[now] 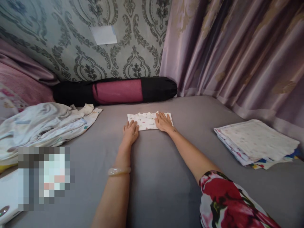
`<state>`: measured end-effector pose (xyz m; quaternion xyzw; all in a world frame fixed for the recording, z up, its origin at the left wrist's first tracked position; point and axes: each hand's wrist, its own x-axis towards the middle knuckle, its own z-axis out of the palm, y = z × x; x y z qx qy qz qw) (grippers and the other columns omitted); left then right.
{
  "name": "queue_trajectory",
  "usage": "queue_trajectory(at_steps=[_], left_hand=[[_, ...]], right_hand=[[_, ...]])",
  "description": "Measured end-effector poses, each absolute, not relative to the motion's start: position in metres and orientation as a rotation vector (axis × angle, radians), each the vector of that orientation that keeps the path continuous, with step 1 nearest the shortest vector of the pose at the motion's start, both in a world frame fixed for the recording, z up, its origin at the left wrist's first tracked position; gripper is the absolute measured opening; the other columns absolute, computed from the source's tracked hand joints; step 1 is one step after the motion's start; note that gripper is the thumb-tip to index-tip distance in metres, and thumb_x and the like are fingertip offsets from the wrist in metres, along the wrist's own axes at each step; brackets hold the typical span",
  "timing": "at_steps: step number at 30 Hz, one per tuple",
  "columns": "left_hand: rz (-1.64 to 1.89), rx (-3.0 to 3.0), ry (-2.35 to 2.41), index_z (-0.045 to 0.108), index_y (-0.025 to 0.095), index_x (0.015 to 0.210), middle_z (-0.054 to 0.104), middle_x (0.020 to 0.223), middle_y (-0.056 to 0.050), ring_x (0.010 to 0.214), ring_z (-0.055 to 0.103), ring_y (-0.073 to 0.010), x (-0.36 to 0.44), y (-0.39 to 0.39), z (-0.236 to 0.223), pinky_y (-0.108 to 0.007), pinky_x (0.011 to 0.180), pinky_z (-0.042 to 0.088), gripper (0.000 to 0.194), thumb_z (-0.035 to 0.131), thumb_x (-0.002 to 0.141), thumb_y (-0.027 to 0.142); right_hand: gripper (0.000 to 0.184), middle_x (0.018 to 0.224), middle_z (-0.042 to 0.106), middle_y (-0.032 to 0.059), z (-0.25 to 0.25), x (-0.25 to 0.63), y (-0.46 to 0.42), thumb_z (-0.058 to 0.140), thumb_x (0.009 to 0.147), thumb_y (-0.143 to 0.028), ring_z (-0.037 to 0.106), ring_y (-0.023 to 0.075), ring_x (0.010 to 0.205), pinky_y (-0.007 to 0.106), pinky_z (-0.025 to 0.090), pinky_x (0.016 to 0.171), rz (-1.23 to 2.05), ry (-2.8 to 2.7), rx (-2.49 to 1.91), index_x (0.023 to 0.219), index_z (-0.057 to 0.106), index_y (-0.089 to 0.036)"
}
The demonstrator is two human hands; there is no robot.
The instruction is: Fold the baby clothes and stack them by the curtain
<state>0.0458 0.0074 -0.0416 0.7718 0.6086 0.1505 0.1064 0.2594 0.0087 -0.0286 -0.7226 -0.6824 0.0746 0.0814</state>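
Note:
A white cloth (146, 122) with small printed figures lies folded into a flat rectangle on the grey sheet. Its far edge looks slightly wavy. My left hand (131, 130) rests on its near left corner, fingers stretched out and pointing away from me. Across the right part of the cloth lies my right hand (163, 121), flat with the fingers spread. Neither hand grips anything. The fingers hide both end portions of the cloth in part.
Folded cloths (257, 139) are stacked at the right. A loose heap of pale cloths (47, 122) lies at the left. A black and pink rolled bag (118, 91) lies along the wall. Curtains (232, 47) hang at the right. A blurred-out patch covers something at lower left.

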Motion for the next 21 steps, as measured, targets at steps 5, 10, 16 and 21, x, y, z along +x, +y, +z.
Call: queue_trajectory(at_steps=[5,10,16,21], left_hand=[[0.451,2.255,1.82,0.041,0.02,0.144,0.031,0.156,-0.006,0.145,0.021,-0.0297,0.05,0.005,-0.039,-0.048,0.117,0.02,0.055,0.025,0.097,0.044],[0.377,2.313,1.835,0.035,0.018,0.148,0.027,0.157,-0.009,0.145,0.02,-0.0324,0.053,0.003,-0.042,-0.05,0.116,0.02,0.06,0.02,0.097,0.047],[0.351,2.463,1.938,0.05,0.016,0.138,0.043,0.148,-0.014,0.143,0.024,-0.0366,0.06,0.004,-0.033,-0.06,0.114,0.013,0.057,0.024,0.096,0.046],[-0.099,2.553,1.807,0.07,0.011,0.108,0.067,0.114,-0.02,0.117,0.058,-0.0301,0.063,0.044,0.002,-0.046,0.106,0.036,0.054,0.027,0.097,0.041]], right_hand=[[0.057,0.156,0.027,0.0126,-0.026,0.274,0.005,0.019,0.099,-0.036,0.019,0.0247,0.145,0.049,0.008,0.117,0.083,-2.058,-2.14,0.149,0.031,-0.012],[0.059,0.156,0.026,0.0139,-0.033,0.289,0.0,0.018,0.099,-0.037,0.019,0.0256,0.145,0.049,0.011,0.116,0.026,-2.004,-2.193,0.148,0.033,-0.008],[0.059,0.155,0.03,0.0157,-0.036,0.291,0.0,0.022,0.099,-0.038,0.024,0.0271,0.143,0.049,0.016,0.115,0.049,-2.028,-2.219,0.148,0.032,-0.006],[0.047,0.141,0.051,0.0121,-0.017,0.303,0.014,0.028,0.099,-0.031,0.046,0.0257,0.129,0.043,0.032,0.107,0.119,-2.112,-2.172,0.135,0.054,-0.017]])
